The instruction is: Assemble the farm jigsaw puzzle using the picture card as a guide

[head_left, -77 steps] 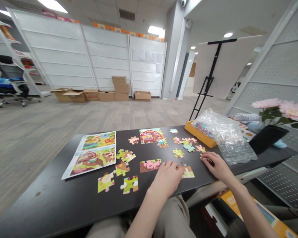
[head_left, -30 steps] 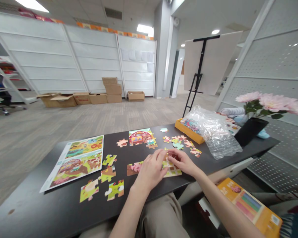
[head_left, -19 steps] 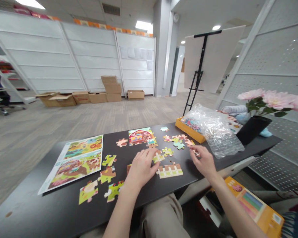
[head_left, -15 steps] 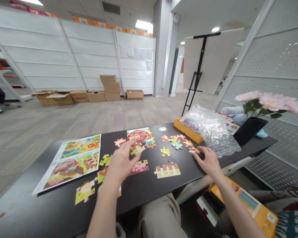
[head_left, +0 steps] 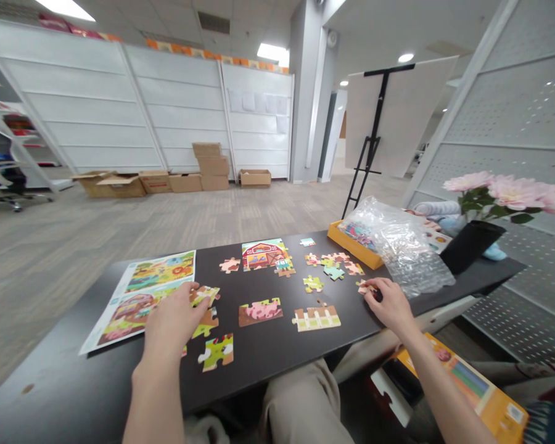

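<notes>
My left hand (head_left: 176,317) is closed on a green, brown and white puzzle piece (head_left: 207,294) at the right edge of the picture sheet (head_left: 136,290). Below it lie other pieces, partly covered by the hand, and a green piece (head_left: 216,353). At the right, my right hand (head_left: 389,303) pinches a small puzzle piece (head_left: 363,287) at the tabletop. Between the hands lie a joined pink pig section (head_left: 260,311) and a joined fence section (head_left: 317,318). Behind them is the joined red barn section (head_left: 261,255).
Several loose pieces, one of them green (head_left: 312,283), lie on the black table (head_left: 268,348). An orange box tray (head_left: 358,246), crumpled clear plastic (head_left: 407,262) and a black vase (head_left: 472,246) of pink flowers stand at the right. An orange box (head_left: 481,388) sits below the table edge.
My left hand has moved left and toward me with the puzzle piece, from beside the barn to the sheet, uncovering the pig section. My right hand stays at its small piece, fingers drawn closer together.
</notes>
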Tool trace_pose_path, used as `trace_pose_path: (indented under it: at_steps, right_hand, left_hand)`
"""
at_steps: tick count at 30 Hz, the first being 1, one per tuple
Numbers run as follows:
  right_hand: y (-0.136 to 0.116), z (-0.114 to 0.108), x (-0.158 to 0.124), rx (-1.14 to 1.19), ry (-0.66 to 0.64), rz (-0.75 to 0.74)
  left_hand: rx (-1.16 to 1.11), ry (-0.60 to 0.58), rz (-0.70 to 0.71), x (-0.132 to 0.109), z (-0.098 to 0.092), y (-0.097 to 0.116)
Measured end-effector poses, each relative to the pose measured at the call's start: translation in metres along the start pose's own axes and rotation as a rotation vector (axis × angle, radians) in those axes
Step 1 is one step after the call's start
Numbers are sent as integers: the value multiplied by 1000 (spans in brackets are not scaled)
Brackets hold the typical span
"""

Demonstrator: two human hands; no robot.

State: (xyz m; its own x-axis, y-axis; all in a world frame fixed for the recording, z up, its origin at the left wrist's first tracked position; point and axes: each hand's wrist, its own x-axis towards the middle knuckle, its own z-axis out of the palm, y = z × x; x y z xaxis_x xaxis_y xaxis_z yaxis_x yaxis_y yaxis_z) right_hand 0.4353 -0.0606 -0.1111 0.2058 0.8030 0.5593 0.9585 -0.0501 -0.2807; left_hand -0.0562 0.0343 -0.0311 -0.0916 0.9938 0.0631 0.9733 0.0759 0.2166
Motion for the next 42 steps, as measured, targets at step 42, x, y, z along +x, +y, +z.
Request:
trace_pose_path:
  at_steps: [42]
  right_hand:
    - [-41,-14,16,86,-327,-247]
  left_hand:
    - [-186,49,985,-119,53,169]
